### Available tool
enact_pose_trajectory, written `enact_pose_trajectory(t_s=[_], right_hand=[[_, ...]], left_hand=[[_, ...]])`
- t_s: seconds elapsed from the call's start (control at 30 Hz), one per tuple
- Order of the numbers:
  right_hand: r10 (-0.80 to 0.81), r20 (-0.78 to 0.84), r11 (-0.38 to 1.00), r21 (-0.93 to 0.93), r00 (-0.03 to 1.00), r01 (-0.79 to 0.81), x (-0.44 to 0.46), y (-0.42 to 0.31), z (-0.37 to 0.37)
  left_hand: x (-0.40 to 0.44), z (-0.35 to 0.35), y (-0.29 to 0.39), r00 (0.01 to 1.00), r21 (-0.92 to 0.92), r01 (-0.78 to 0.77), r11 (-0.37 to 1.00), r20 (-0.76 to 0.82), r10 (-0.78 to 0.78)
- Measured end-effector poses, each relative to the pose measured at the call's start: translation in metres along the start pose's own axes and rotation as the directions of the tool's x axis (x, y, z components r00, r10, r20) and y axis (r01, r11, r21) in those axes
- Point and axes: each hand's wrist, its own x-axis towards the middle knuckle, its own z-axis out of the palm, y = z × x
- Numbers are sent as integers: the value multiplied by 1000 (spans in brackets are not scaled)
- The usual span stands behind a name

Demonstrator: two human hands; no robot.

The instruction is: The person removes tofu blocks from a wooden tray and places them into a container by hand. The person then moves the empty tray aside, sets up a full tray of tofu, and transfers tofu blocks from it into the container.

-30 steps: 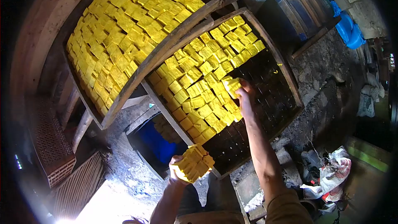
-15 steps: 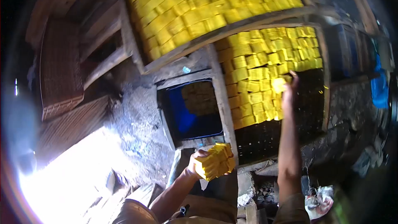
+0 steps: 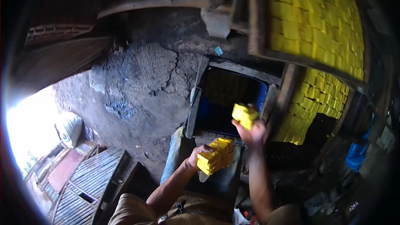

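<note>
My left hand [image 3: 198,156] is closed around a stack of flat yellow blocks [image 3: 217,157], held low in front of my body. Farther right, my right hand [image 3: 253,132] grips a small bunch of yellow blocks [image 3: 244,116], slightly blurred. That bunch is over the near right part of a square opening with a wooden frame [image 3: 246,70] and blue lining [image 3: 261,96]. Dim yellow blocks show inside the opening. To the right, rows of yellow blocks [image 3: 306,104] lie on a dark lower tray, partly hidden under an upper tray's wooden edge [image 3: 308,60].
The upper tray carries many more yellow blocks [image 3: 312,21]. A cracked grey floor [image 3: 146,87] spreads to the left. Near the bright doorway are a white sack [image 3: 69,128] and a corrugated sheet [image 3: 89,179]. A blue plastic item [image 3: 356,154] hangs at right.
My view has turned left. My right hand has come away from the lower tray to the framed opening, carrying yellow blocks. My left hand still holds its stack.
</note>
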Motion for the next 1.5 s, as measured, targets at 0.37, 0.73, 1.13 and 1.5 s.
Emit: enact_pose_trajectory(t_s=[0.37, 0.73, 1.13, 1.5], right_hand=[[-59, -133, -164, -976, 989, -141, 205, 130, -167], [158, -238, 455, -843, 958, -285, 269, 168, -243], [396, -181, 879, -208, 900, -429, 257, 132, -230], [-61, -72, -40, -996, 995, -75, 247, 144, -211]], left_hand=[[19, -70, 12, 967, -81, -256, 963, -6, 256], [46, -116, -2, 952, -199, -289, 936, 38, 302], [42, -112, -2, 956, -223, -270, 937, 50, 288], [39, -105, 19, 960, -155, -263, 952, 54, 274]])
